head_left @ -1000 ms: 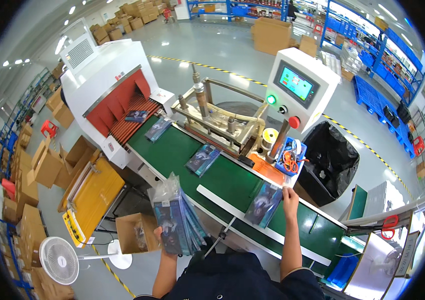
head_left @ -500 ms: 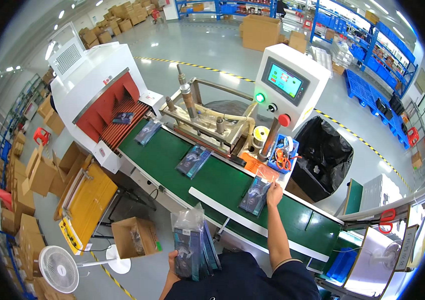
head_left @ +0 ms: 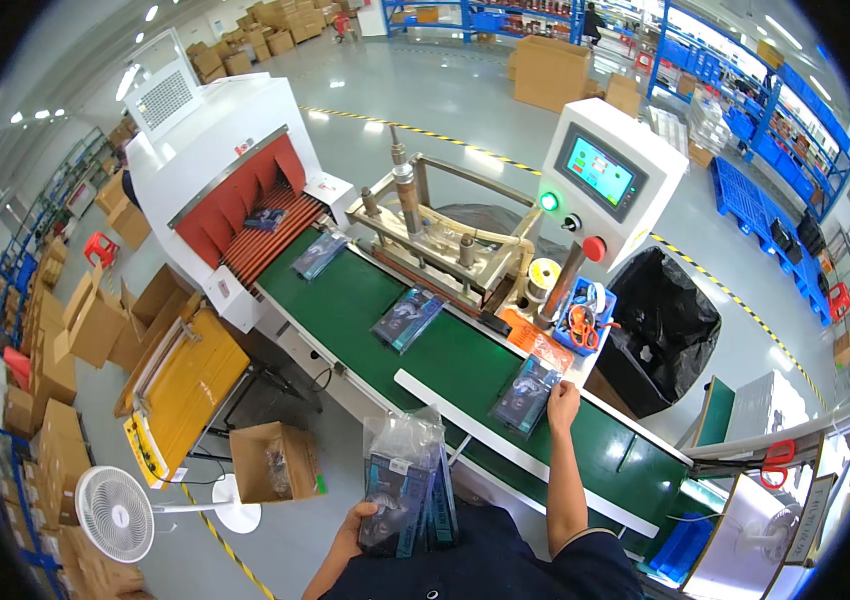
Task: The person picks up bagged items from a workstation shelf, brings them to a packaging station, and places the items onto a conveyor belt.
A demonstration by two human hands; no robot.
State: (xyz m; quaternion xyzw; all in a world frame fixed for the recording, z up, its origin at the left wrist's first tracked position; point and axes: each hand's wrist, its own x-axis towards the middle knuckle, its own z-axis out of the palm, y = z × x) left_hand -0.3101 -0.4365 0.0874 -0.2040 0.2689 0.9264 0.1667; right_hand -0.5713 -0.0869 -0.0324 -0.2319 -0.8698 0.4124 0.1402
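Note:
On the green conveyor belt (head_left: 480, 365), a flat dark package in clear film (head_left: 525, 396) lies near the white guide rail (head_left: 475, 420). My right hand (head_left: 563, 408) is closed at its right corner, fingers pinching the loose film. Against my body, my left hand (head_left: 357, 522) grips a bundle of similar bagged packages (head_left: 400, 505), its clear bag ends sticking up. Farther along the belt lie two more packages, one in the middle (head_left: 408, 318) and one (head_left: 320, 254) close to the tunnel. Another package (head_left: 265, 219) rests on the rollers at the tunnel's red curtain (head_left: 235, 190).
Beyond the belt stand a sealing frame (head_left: 445, 235) and a control box with a lit screen (head_left: 600, 170). A blue bin of tools (head_left: 583, 318) sits beside a black-lined waste bin (head_left: 660, 330). An open carton (head_left: 275, 462) and a white fan (head_left: 115, 515) are at left.
The view has shifted, so the scene sits farther right. My right hand has slipped slightly down the package's right edge. My left hand keeps hold of the bundle.

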